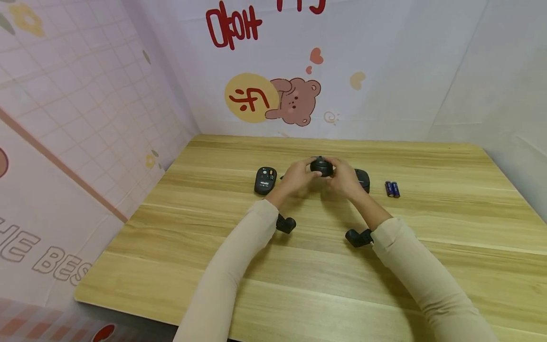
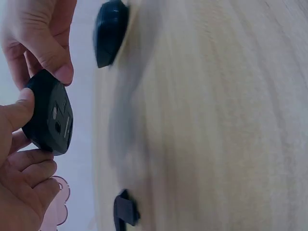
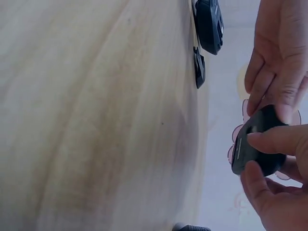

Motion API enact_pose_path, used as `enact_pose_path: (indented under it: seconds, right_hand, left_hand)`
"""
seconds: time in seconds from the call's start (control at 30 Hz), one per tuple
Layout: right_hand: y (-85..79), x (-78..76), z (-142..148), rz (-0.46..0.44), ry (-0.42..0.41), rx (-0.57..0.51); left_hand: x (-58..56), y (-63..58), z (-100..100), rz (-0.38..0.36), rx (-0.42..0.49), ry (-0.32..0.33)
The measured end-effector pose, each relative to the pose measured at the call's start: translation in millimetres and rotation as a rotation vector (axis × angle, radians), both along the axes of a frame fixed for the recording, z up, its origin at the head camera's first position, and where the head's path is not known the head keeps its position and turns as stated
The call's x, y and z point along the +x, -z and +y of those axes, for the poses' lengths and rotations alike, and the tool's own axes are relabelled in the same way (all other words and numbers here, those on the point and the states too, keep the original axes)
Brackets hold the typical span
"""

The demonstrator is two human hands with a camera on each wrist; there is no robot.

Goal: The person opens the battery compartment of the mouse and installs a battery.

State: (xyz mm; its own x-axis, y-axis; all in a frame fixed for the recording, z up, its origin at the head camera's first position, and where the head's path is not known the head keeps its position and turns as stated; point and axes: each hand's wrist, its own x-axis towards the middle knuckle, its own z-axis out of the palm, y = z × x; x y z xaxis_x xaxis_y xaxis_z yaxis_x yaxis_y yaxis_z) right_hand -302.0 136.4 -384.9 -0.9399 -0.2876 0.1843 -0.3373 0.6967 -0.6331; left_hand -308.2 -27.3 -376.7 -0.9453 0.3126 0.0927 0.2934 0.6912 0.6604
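Both hands hold a black computer mouse (image 1: 321, 166) raised above the far middle of the table. My left hand (image 1: 299, 176) grips its left side, thumb and fingers around the edge. On the opposite side, the right hand (image 1: 344, 178) pinches it between thumb and fingers. Its underside, with a small round sensor opening and pale label, shows in the left wrist view, where the held mouse (image 2: 50, 115) is tilted. In the right wrist view, the right thumb lies across the underside of the mouse (image 3: 255, 144).
Left of the hands, a second black mouse (image 1: 266, 180) lies upside down with its battery compartment uncovered. Near it lies a small black cover-like piece (image 3: 199, 67). Another black mouse (image 1: 363, 180) sits behind the right wrist. Two blue batteries (image 1: 392, 189) lie farther right on the wooden table (image 1: 299, 285).
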Motion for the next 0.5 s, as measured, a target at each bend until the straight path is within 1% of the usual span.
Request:
enact_pose_path:
  seconds: [0.13, 0.3, 0.5]
  right_hand:
    - [-5.6, 3.3, 1.8, 0.03, 0.027, -0.058]
    - [-12.1, 4.7, 6.3, 0.054, 0.06, -0.111]
    - [-19.3, 6.7, 9.8, 0.036, 0.068, -0.154]
  left_hand:
    - [2.1, -5.7, -1.6, 0.032, 0.037, 0.015]
    - [5.6, -9.7, -2.1, 0.037, 0.069, 0.02]
    - [7.5, -11.9, -4.1, 0.039, 0.126, 0.033]
